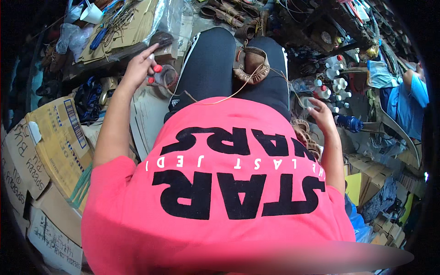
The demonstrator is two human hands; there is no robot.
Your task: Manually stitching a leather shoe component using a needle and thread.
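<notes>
Between my knees sits a brown leather moccasin, its gathered toe seam toward me. Pale thread runs from it to both sides, slack in a curve across my lap on the left, straighter on the right. My left hand is out at the far left, index finger stretched and the other fingers curled, apparently on the thread's left end. Small red pieces show at those fingers; whether they are caps or finger covers I cannot tell. Raised out to the right, my right hand pinches the thread's other end, its fingertips partly hidden.
Clear plastic bottles with white and red caps crowd the right, beside a blue bottle. Cardboard boxes are stacked at left. Leather pieces lie ahead. Another person in blue sits at far right.
</notes>
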